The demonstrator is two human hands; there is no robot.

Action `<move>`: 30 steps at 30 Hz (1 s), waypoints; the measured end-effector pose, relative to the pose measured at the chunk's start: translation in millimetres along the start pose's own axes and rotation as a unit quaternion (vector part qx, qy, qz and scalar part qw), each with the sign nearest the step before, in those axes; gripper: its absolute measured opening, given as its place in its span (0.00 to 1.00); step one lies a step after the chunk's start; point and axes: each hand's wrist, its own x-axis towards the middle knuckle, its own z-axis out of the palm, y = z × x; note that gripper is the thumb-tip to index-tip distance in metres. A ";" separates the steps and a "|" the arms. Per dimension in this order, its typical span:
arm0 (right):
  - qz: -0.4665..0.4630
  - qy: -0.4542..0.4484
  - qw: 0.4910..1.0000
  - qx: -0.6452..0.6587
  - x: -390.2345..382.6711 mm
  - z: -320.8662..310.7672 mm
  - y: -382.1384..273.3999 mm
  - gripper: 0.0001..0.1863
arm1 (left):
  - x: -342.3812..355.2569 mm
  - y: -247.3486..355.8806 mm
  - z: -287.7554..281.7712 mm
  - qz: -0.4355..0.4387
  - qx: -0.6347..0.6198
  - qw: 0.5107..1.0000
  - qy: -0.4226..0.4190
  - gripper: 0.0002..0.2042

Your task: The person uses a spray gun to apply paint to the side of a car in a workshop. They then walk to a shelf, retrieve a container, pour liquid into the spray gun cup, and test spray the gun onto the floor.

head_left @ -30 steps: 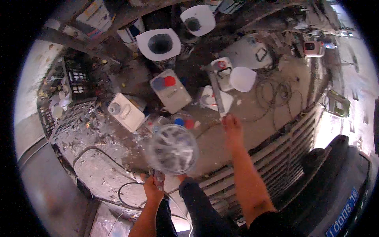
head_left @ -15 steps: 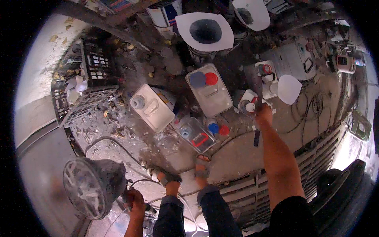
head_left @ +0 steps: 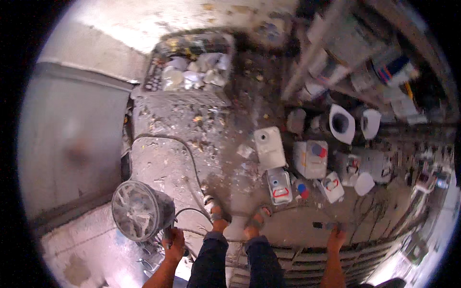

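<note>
One big, round, dusty grey pot with a cone-shaped back and a clear, streaky front (head_left: 137, 211) is up off the floor, out to the person's left. The left hand (head_left: 175, 244) has its grip closed round the handle under the pot. I think it is held there because the pot is wide, and this way its round front points away from the legs.

A bendy dark hose (head_left: 187, 210) loops near that hand. I cannot tell where it joins.

The right hand (head_left: 337, 236) is well apart, low on the other side. Its grip seems closed on a thin, dark, flat tool (head_left: 317, 224), which is blurry. Maybe the arms are spread so the two things cannot bump.

Two feet in grey strappy sandals (head_left: 211, 204) stand between the hands. In front of them, a clear-looking box-shaped can with a red handle (head_left: 279, 188) touches or nearly touches a cream box-shaped can with a round hole (head_left: 270, 149).

Just right of these is a bigger pale can (head_left: 307, 163). Blue and red caps lie on top, perhaps so they don't get lost.

Farther off, white paper with a hole (head_left: 342, 124) covers a bucket top, maybe to catch drips. A dark plastic crate (head_left: 189, 98) holds crumpled white stuff by the wall.
</note>
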 end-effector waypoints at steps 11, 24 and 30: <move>-0.204 -0.160 0.945 0.199 -64.5 111.8 -270.1 0.17 | -110.3 -20.7 -147.5 -0.035 -0.218 0.950 0.219 0.10; -0.301 -0.540 0.781 0.088 -442.8 354.6 -520.4 0.19 | -221.1 -172.3 -264.5 -0.138 -0.461 0.646 0.592 0.16; -0.303 -0.668 0.678 -0.052 -604.8 506.7 -516.5 0.16 | -223.1 -206.2 -247.1 -0.177 -0.498 0.493 0.691 0.15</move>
